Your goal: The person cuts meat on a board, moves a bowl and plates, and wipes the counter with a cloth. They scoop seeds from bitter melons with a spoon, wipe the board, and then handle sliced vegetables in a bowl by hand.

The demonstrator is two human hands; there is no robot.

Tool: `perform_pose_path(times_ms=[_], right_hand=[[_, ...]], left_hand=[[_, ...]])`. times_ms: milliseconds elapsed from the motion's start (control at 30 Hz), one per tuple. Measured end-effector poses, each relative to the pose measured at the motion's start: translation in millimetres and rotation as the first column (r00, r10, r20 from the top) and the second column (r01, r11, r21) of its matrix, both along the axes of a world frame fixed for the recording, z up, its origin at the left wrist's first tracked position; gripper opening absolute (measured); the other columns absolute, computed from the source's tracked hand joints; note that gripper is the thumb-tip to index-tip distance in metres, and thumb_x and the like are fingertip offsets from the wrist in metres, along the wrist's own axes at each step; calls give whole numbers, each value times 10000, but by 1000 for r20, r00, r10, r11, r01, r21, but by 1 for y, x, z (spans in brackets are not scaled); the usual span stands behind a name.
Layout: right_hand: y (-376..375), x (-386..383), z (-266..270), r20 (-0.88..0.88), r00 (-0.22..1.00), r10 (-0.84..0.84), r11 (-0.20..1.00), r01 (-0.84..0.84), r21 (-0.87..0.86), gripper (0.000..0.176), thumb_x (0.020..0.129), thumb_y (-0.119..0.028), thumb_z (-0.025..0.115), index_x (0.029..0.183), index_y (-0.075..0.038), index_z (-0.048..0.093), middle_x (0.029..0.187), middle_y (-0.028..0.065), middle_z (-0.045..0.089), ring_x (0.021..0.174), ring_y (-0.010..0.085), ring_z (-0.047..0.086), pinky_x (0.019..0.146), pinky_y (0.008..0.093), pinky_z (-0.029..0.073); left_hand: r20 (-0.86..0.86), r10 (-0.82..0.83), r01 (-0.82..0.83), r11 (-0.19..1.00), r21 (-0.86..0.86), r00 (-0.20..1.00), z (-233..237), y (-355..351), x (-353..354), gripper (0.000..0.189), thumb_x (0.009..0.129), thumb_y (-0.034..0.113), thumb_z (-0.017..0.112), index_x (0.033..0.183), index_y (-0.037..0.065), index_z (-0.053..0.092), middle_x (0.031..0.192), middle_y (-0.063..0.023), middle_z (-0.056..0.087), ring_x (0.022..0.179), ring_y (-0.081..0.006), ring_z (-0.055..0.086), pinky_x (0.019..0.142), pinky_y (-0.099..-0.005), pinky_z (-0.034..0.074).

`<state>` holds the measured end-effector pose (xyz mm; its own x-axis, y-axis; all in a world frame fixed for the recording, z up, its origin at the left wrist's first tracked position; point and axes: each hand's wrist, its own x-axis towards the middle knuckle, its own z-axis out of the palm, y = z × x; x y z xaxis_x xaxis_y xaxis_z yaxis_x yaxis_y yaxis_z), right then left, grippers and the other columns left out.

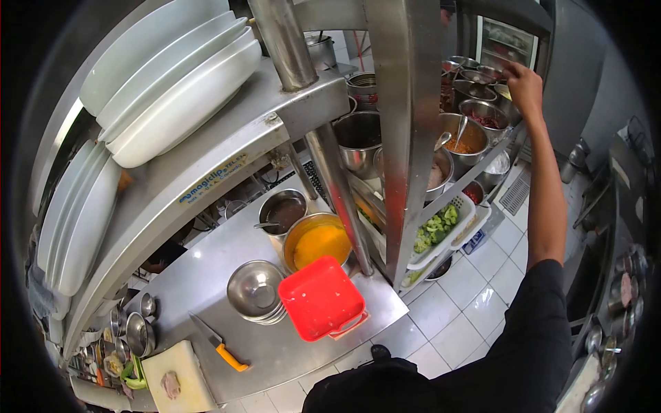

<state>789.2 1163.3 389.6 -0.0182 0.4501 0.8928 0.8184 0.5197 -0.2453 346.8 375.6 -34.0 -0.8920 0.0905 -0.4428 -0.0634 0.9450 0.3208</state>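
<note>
My right arm stretches far to the right, and my right hand [525, 87] is above several metal bowls on the rack. Its fingers are curled together, and anything between them is too small to make out. Close below the hand are a bowl of dark red pieces [485, 117] and a pot of chunky orange food with spoons [467, 141]. Lower on the rack, a white basket [421, 263] holds broccoli [437, 226]. My left hand is out of view.
A red square dish [322, 299] sits at the steel counter's corner beside stacked metal bowls [255, 289] and a pot of orange liquid [318, 242]. A yellow-handled knife [231, 356] lies near a cutting board [196, 385]. White plates [186, 96] fill the shelf above; a steel post [406, 138] divides counter and rack.
</note>
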Motion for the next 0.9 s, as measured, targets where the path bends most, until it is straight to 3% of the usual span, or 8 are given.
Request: perform_pose_path(times_ms=[467, 533, 600, 633, 667, 800, 833, 900], right_hand=[[-18, 32, -75, -495, 869, -18, 992, 78, 100, 214, 853, -274, 686, 960, -101, 752, 910, 73, 731, 831, 157, 679, 770, 290, 508], [-51, 32, -71, -510, 839, -188, 979, 118, -166, 255, 855, -294, 676, 975, -78, 738, 938, 59, 726, 883, 165, 667, 809, 301, 490], [33, 136, -134, -263, 920, 291, 924, -342, -173, 374, 896, -113, 514, 1258, -44, 579, 1262, 108, 609, 1154, 205, 576, 1000, 302, 419], [-45, 100, -112, -848, 332, 414, 648, -761, 19, 456, 896, -61, 454, 1348, 0, 476, 1377, 166, 503, 1256, 254, 499, 1067, 331, 371], [-90, 87, -120, -374, 772, 514, 824, -566, -38, 461, 912, -88, 469, 1357, 31, 457, 1397, 201, 470, 1278, 284, 475, 1083, 349, 353], [-211, 27, -131, -446, 655, 610, 787, -569, 240, 533, 821, -281, 751, 1185, 54, 551, 858, 33, 541, 752, 140, 474, 626, 260, 359], [-234, 18, -136, -114, 896, 429, 876, -382, 295, 413, 868, -233, 699, 1143, 46, 569, 839, 39, 542, 767, 126, 486, 643, 259, 407], [-312, -37, -118, -651, 124, 749, 521, -717, 463, 362, 888, -207, 665, 1137, 39, 572, 842, 58, 550, 778, 143, 507, 685, 273, 455]], left_hand=[[408, 338, -216, 924, -317, 848, -75, -201, 33, 415, 817, 252, 643, 1207, 119, 590, 913, -150, 591, 674, -289, 591, 547, -415, 513], [152, 73, -48, 985, -163, 986, -129, -249, 42, 459, 868, 510, 620, 753, 65, 616, 529, -101, 521, 436, -214, 515, 354, -386, 362], [202, 214, -188, 972, -141, 956, -95, -237, 56, 383, 879, 460, 569, 997, 125, 713, 589, -78, 543, 461, -185, 523, 384, -367, 448], [219, 341, -331, 940, -80, 914, -58, -217, 68, 546, 818, 484, 646, 1140, 44, 622, 813, -147, 607, 706, -254, 587, 589, -385, 486], [233, 461, -469, 883, -22, 857, -18, -193, 80, 782, 757, 509, 722, 1284, -37, 531, 1037, -215, 670, 952, -323, 650, 795, -402, 525], [262, 560, -605, 784, 138, 786, -32, -233, 116, 721, 770, 419, 724, 1290, -38, 522, 1168, -268, 614, 1087, -338, 607, 881, -402, 507], [280, 571, -618, 776, 122, 772, -44, -251, 124, 728, 769, 415, 728, 1302, -31, 512, 1177, -262, 612, 1081, -340, 609, 875, -407, 512], [336, 584, -641, 764, 81, 739, -54, -285, 143, 742, 770, 417, 728, 1323, -20, 496, 1202, -255, 601, 1079, -344, 609, 864, -419, 520]])
